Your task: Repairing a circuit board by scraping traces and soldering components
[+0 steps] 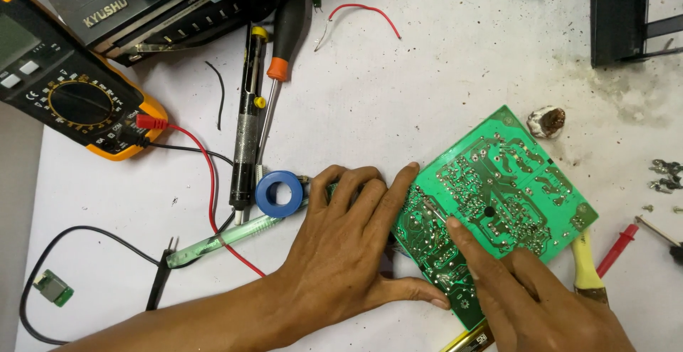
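At the left edge of the bench (pixel 427 75) you have a yellow and black multimeter (pixel 67 89), with its red lead (pixel 206 181) and black lead (pixel 85 235) running down across the white surface. A small green part (pixel 53 287) lies near the lower left corner. Next comes a desoldering pump (pixel 247 131) and an orange-handled screwdriver (pixel 281 53), both lying upright side by side, and below them a blue tape roll (pixel 279 193) and a clear green tool (pixel 228 237).

Your left hand (pixel 348 252) lies flat with the fingers spread apart, holding nothing; the fingertips touch the left edge of the green circuit board (pixel 498 188), and the hand hides part of this edge. The board lies solder side up, right of the bench centre. Your right hand (pixel 541 302) presses one finger on the board's lower part; its other fingers are curled, and I cannot tell if they hold something, because the hand is cut off at the bottom edge.

A yellow handle (pixel 585 263) shows partly from under the board. A red probe (pixel 616 249) lies near the right edge, and a lump of solder wick (pixel 546 121) sits just beside the board's upper corner.
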